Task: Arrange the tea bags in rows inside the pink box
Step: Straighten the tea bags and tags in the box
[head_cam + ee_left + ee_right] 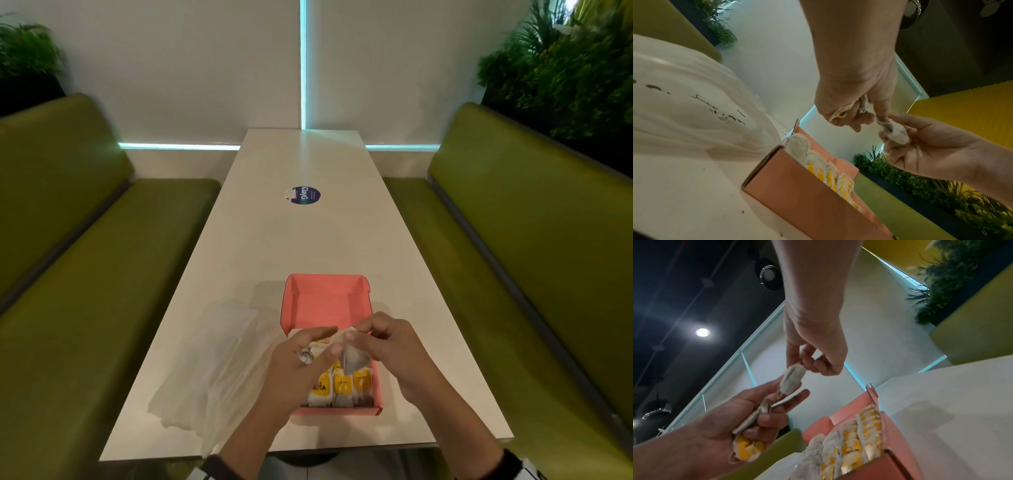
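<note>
Both hands pinch 1 tea bag [354, 359] above pink box [322, 298]; plastic bag [212, 363] lies beside.

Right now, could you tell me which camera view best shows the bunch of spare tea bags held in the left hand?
The right wrist view: the spare tea bags sit unobstructed in the left hand. The left wrist view shows only a corner; the head view shows almost nothing.
</note>
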{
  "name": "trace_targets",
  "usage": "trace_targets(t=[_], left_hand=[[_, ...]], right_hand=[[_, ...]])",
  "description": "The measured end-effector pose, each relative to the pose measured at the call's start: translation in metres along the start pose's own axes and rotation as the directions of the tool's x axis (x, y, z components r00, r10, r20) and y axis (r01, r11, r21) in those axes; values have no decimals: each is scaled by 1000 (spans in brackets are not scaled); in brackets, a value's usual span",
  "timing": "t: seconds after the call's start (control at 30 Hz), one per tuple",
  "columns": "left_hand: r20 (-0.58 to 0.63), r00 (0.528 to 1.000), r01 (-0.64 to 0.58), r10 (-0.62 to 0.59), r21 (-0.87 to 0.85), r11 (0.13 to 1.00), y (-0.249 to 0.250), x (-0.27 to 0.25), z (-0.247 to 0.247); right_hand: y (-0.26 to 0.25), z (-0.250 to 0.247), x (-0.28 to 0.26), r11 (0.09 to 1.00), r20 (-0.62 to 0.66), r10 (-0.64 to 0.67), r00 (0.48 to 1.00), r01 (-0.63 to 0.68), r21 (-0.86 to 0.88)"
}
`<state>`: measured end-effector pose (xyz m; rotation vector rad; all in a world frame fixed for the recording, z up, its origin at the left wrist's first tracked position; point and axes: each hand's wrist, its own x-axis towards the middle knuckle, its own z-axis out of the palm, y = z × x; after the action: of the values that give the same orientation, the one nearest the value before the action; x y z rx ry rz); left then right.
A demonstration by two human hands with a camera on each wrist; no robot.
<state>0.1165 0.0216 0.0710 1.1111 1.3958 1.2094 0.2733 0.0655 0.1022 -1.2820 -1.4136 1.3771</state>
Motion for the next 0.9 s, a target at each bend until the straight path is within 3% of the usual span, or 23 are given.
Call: trace_targets(t=[0.17, 0.33, 0.5, 0.8, 0.87, 0.9], left_hand=[[-35, 999, -33, 33, -7, 999, 2, 0, 2], [-37, 998, -50, 50, 13, 999, 3, 2, 1], [2, 999, -34, 34, 0, 999, 3, 0, 3], [37, 999, -23, 21, 50, 998, 0, 1, -3], [18, 999, -27, 26, 35, 999, 1, 0, -3], [0, 1000, -30, 30, 19, 999, 1, -1, -3]], right_hand=[[1, 0, -1, 998, 27, 27, 999, -29, 59], [8, -1, 0, 998, 67, 24, 997, -19, -66], [8, 1, 1, 997, -1, -2, 1000, 2, 81], [2, -7, 2, 998, 84, -34, 996, 38, -44], [1, -7, 4, 998, 14, -38, 999, 39, -51], [2, -7, 6, 996, -95, -64, 993, 58, -61]])
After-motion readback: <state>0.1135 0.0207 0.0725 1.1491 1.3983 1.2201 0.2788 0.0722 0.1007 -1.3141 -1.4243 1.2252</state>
